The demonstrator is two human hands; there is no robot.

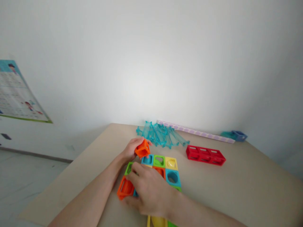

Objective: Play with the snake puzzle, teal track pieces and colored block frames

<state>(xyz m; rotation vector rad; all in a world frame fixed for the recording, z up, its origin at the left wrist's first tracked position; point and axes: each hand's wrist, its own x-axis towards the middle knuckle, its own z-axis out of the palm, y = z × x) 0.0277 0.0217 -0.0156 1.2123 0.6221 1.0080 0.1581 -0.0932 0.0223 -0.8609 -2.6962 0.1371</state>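
In the head view, my left hand [131, 149] is closed around a small orange cube block [142, 149] with open square sides, held just above the table. Below and to its right lies a cluster of cube blocks in blue, green, yellow and orange; a blue one [173, 177] has a round hole. My right hand [152, 189] reaches over this cluster and covers much of it. Its slightly blurred fingers and thumb curve around a larger-looking orange block [126, 188] at the left side, beside a green block [129, 168]. A yellow block [159, 221] shows under the right wrist.
Clear teal track pieces [161, 135] lie piled near the wall. Behind them runs a long lilac patterned strip [196, 131]. A red three-section frame [205, 155] lies to the right, and a dark blue block [239, 136] at the far right. The table's left edge drops to the floor.
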